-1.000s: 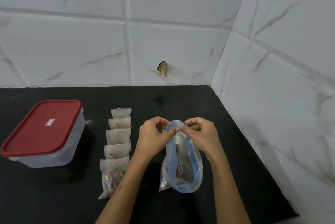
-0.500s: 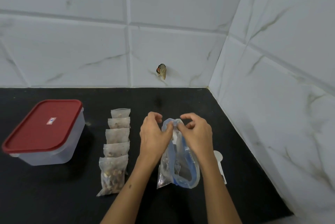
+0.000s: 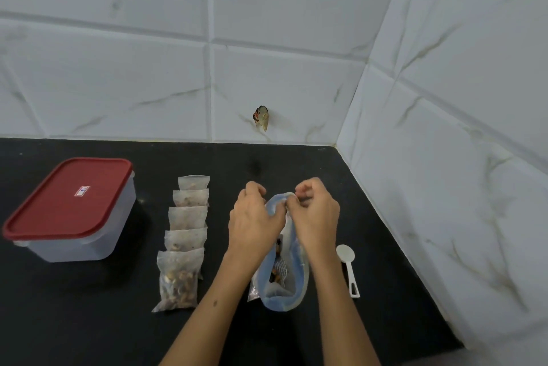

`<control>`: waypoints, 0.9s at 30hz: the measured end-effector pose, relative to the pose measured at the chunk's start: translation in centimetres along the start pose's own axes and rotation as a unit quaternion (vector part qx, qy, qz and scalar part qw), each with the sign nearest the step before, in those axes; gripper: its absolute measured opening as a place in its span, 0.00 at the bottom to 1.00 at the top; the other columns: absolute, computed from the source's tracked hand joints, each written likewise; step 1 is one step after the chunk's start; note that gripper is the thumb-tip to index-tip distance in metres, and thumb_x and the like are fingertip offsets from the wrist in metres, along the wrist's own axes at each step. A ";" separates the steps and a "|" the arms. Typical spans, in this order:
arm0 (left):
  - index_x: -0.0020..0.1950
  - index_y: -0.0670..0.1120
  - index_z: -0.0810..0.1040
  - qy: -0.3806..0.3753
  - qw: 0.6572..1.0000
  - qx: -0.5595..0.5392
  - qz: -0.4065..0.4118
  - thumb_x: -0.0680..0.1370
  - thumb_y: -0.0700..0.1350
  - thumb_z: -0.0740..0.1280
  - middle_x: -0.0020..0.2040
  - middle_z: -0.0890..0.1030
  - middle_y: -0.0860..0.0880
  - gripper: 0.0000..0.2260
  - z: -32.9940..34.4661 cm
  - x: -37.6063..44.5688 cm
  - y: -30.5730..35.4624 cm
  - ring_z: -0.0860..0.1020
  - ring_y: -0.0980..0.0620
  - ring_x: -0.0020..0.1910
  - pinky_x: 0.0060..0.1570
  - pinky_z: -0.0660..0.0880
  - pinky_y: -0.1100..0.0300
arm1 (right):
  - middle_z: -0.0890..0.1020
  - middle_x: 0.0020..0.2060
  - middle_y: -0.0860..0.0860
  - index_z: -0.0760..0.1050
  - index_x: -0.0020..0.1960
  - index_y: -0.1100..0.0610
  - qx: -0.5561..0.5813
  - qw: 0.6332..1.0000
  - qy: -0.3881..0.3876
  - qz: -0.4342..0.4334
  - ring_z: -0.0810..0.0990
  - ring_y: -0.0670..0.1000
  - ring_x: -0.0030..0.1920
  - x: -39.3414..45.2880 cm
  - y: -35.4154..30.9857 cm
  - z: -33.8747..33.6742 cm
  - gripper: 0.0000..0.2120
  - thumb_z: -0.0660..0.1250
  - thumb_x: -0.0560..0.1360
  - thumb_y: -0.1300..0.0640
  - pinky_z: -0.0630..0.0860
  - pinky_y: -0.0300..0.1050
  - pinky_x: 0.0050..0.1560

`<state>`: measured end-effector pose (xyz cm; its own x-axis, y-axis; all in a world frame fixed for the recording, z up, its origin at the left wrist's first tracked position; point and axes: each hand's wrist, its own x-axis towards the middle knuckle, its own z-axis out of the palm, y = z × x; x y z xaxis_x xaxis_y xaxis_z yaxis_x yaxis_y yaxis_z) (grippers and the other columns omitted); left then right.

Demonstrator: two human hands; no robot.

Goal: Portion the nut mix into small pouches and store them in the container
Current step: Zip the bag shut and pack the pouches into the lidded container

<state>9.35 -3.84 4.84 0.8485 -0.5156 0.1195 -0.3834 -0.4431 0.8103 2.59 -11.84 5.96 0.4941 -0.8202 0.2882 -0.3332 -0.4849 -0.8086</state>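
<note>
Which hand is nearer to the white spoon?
Right. The right hand pinches the bag rim just left of the white spoon; the left hand is across the bag.

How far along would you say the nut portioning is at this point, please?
Done: five filled small pouches lie in a row on the black counter. In hand: the left hand and right hand pinch the top of the blue-rimmed nut mix bag, its mouth gaping; a white scoop lies beside it. Left: storing the pouches; the container has its red lid on.
</note>
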 end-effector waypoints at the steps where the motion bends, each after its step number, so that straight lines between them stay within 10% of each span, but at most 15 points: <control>1: 0.54 0.48 0.67 -0.011 1.000 0.008 -0.021 0.74 0.59 0.67 0.49 0.76 0.50 0.19 -0.3 0.0 0.0 0.76 0.52 0.47 0.39 0.68 0.62 | 0.79 0.40 0.43 0.75 0.51 0.51 0.057 0.998 -0.026 0.024 0.80 0.41 0.40 0.1 0.0 -0.7 0.10 0.71 0.72 0.60 0.77 0.33 0.38; 9: 0.46 0.42 0.77 -0.240 0.960 0.027 -0.139 0.80 0.56 0.61 0.39 0.83 0.44 0.17 -2.5 -0.7 -0.7 0.84 0.48 0.36 0.42 0.83 0.54 | 0.80 0.49 0.50 0.74 0.59 0.56 0.010 0.955 -0.152 0.254 0.80 0.49 0.50 -2.9 3.1 -3.7 0.20 0.70 0.72 0.47 0.79 0.50 0.53; 16: 0.41 0.46 0.72 -0.162 0.982 -0.045 -0.082 0.77 0.53 0.66 0.38 0.79 0.48 0.12 -1.8 -1.4 -0.6 0.80 0.54 0.33 0.30 0.76 0.63 | 0.77 0.33 0.46 0.73 0.39 0.53 -0.127 0.987 -0.029 0.095 0.77 0.45 0.35 -3.3 0.7 -1.4 0.07 0.70 0.73 0.55 0.76 0.40 0.38; 22: 0.47 0.42 0.68 0.031 0.996 0.086 0.008 0.76 0.40 0.63 0.48 0.72 0.44 0.04 -2.1 -1.1 -2.0 0.73 0.45 0.43 0.41 0.70 0.56 | 0.76 0.35 0.49 0.70 0.40 0.54 -0.221 0.969 0.097 0.048 0.75 0.49 0.35 -2.5 0.1 0.1 0.08 0.67 0.74 0.55 0.67 0.42 0.34; 27: 0.44 0.45 0.70 -0.077 0.989 -0.079 -0.100 0.76 0.55 0.67 0.41 0.80 0.47 0.14 -2.8 0.1 -3.0 0.82 0.52 0.37 0.37 0.78 0.57 | 0.78 0.38 0.45 0.74 0.46 0.52 -0.025 0.985 -0.059 0.160 0.79 0.46 0.42 -1.7 0.7 -2.0 0.13 0.71 0.71 0.45 0.76 0.42 0.43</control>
<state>11.62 -0.57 4.04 0.8310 -0.5405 -0.1313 -0.1412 -0.4334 0.8901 -0.05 -11.37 5.95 0.4469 -0.8936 -0.0412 -0.5251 -0.2248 -0.8208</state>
